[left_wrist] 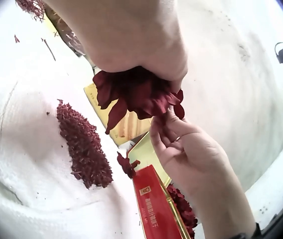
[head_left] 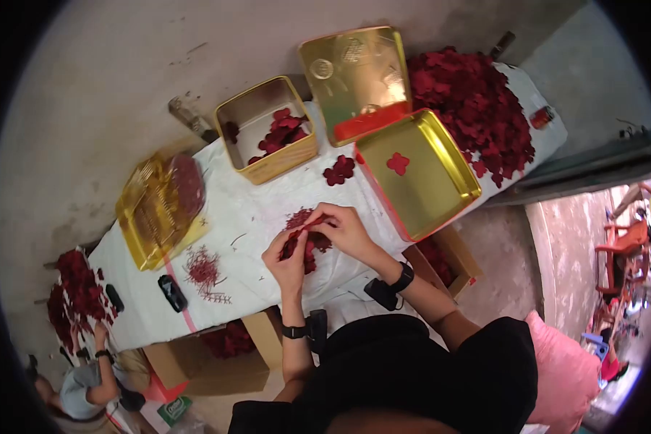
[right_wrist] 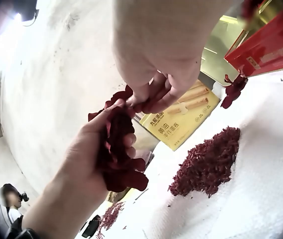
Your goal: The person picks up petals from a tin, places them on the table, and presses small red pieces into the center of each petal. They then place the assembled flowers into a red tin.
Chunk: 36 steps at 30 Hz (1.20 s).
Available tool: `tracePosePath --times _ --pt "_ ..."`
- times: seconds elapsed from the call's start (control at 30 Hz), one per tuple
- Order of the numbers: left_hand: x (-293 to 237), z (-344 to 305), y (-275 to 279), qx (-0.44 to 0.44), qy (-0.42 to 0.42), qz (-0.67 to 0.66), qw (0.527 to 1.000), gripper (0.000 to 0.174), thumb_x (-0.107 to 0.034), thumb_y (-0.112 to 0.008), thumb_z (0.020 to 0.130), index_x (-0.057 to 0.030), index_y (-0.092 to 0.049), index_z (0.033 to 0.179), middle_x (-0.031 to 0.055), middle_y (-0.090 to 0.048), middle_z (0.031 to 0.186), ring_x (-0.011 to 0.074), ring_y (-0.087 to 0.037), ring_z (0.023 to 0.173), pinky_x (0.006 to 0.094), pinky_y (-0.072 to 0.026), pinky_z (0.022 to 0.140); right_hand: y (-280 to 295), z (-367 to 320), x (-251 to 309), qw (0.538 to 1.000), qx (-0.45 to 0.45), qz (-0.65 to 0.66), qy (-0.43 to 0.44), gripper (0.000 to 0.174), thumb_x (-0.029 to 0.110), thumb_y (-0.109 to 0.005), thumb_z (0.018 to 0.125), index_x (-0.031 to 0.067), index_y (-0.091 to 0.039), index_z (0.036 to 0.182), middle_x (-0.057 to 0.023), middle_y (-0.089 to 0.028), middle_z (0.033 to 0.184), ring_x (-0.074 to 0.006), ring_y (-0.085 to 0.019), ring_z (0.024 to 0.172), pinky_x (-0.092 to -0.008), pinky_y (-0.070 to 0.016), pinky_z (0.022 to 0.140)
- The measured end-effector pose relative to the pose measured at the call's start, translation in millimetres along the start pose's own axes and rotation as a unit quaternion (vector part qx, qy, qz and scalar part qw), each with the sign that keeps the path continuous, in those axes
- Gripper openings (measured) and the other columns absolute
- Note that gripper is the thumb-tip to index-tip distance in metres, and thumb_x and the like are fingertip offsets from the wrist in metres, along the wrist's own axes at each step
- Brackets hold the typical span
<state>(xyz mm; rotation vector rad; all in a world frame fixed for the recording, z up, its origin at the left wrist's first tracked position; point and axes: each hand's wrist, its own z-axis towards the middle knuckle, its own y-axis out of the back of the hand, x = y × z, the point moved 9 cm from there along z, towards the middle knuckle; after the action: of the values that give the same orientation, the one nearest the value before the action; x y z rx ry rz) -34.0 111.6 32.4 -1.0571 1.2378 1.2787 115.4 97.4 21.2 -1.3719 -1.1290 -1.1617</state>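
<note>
My left hand (head_left: pixel 286 266) grips a bunch of dark red flower-shaped petals (left_wrist: pixel 141 94), which spill out below the fist in the right wrist view. Thumb and fingers of my right hand (head_left: pixel 346 230) pinch the edge of a petal at the top of this bunch, fingertips meeting those of the left hand. Both hands are close together over the white-covered table (head_left: pixel 246 246). Just beyond them lies a mound of small dark red slivers (right_wrist: pixel 208 162). A few loose petals (head_left: pixel 338 171) lie farther back, beside the red-sided tin (head_left: pixel 441 226).
A square yellow tin (head_left: pixel 282 160) at the back contains petals. Behind the red-sided tin stands an upright gold lid (head_left: pixel 358 79), with a large petal heap (head_left: pixel 474 108) to the right. Leftward are a gold plastic tray (head_left: pixel 148 217), thin red stems (head_left: pixel 202 267) and another person (head_left: pixel 87 387).
</note>
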Motion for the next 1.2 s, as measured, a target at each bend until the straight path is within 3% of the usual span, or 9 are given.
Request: tracePosePath --times 0.1,0.2,0.3,0.5,0.63,0.73,0.8,1.07,1.2 --pt "3.6 0.1 4.5 -0.009 0.009 -0.02 1.0 0.011 0.003 -0.069 0.077 0.0046 -0.068 0.088 0.0082 -0.068 0.081 0.0104 -0.06 0.073 0.0226 -0.048 0.069 -3.6 3.2 -5.3 1.0 0.003 0.028 -0.005 0.01 -0.01 -0.06 0.08 -0.0046 -0.061 0.088 -0.0069 -0.064 0.088 -0.0103 -0.061 0.085 -0.0236 -0.0489 0.077" --pt "-19.9 2.6 1.0 0.022 -0.05 0.026 0.998 0.011 0.004 -0.069 0.078 0.0042 -0.068 0.089 0.0077 -0.067 0.081 0.009 -0.059 0.073 0.0221 -0.0478 0.068 -5.0 3.1 -7.4 0.998 -0.006 0.063 0.01 0.011 -0.011 -0.058 0.081 -0.0034 -0.06 0.089 -0.0073 -0.063 0.088 -0.011 -0.061 0.086 -0.0235 -0.0482 0.079" --pt "-9.4 -2.8 -0.3 0.014 -0.002 -0.005 1.0 0.012 0.004 -0.068 0.078 0.0031 -0.068 0.09 0.0079 -0.068 0.082 0.008 -0.059 0.073 0.0214 -0.0474 0.068 -3.7 -2.4 -15.1 0.995 -0.025 0.101 -0.012 0.013 -0.012 -0.056 0.081 -0.0029 -0.059 0.089 -0.0064 -0.062 0.087 -0.0101 -0.059 0.085 -0.0228 -0.0477 0.078" --pt "-5.6 -17.5 2.4 -0.012 0.03 -0.045 0.998 0.009 0.004 -0.069 0.079 0.0049 -0.067 0.088 0.0048 -0.067 0.081 0.0071 -0.058 0.073 0.0196 -0.0465 0.067 -4.7 -21.1 -6.3 0.996 -0.072 0.023 0.052 0.014 -0.015 -0.052 0.082 -0.0039 -0.057 0.088 -0.0055 -0.06 0.087 -0.009 -0.058 0.084 -0.0219 -0.0471 0.077" --pt "-6.6 -18.7 6.5 -0.018 0.073 -0.065 0.995 0.008 0.002 -0.069 0.08 0.0031 -0.067 0.087 0.0029 -0.066 0.079 0.0057 -0.057 0.071 0.0183 -0.0453 0.065 -7.4 -21.8 3.4 0.993 -0.085 0.058 0.062 0.009 -0.009 -0.057 0.081 -0.0029 -0.06 0.087 -0.0048 -0.064 0.079 -0.0078 -0.059 0.074 -0.0226 -0.0487 0.065" --pt "-11.8 -16.0 9.0 -0.029 0.071 -0.056 0.995 0.006 0.0 -0.069 0.081 0.002 -0.065 0.086 0.0001 -0.062 0.072 0.0034 -0.052 0.062 0.017 -0.0403 0.056 -12.4 -15.8 11.8 0.998 -0.012 0.04 0.036 0.016 -0.014 -0.051 0.082 -0.0051 -0.058 0.094 -0.0061 -0.061 0.09 -0.0097 -0.058 0.086 -0.0221 -0.0475 0.078" --pt "-19.8 -13.0 8.3 -0.033 0.056 -0.053 0.996 0.006 -0.002 -0.068 0.083 0.0017 -0.064 0.085 -0.0009 -0.059 0.067 0.0028 -0.049 0.055 0.0169 -0.0374 0.05 -12.1 -12.3 23.6 0.998 -0.01 0.023 0.049 0.015 -0.012 -0.053 0.083 -0.0045 -0.058 0.095 -0.0059 -0.061 0.091 -0.0096 -0.058 0.087 -0.0223 -0.0478 0.078" --pt "-20.6 -10.0 16.1 -0.08 0.099 -0.092 0.988 0.009 -0.007 -0.066 0.085 -0.0015 -0.061 0.079 -0.002 -0.059 0.07 0.0031 -0.048 0.06 0.0182 -0.0378 0.054 -20.9 -8.1 37.1 0.998 0.038 0.023 0.037 0.016 -0.005 -0.062 0.083 -0.0023 -0.061 0.098 -0.0061 -0.063 0.096 -0.0099 -0.06 0.089 -0.023 -0.0493 0.078" --pt "-14.6 -13.9 17.3 -0.06 0.116 -0.097 0.987 0.007 -0.006 -0.068 0.084 0.0006 -0.065 0.083 -0.0009 -0.062 0.071 0.0025 -0.051 0.06 0.0168 -0.0391 0.054 -20.8 -11.9 36.8 0.996 0.034 -0.058 0.06 0.015 -0.007 -0.06 0.082 -0.0034 -0.062 0.096 -0.0069 -0.063 0.096 -0.0108 -0.061 0.088 -0.0231 -0.0502 0.077"
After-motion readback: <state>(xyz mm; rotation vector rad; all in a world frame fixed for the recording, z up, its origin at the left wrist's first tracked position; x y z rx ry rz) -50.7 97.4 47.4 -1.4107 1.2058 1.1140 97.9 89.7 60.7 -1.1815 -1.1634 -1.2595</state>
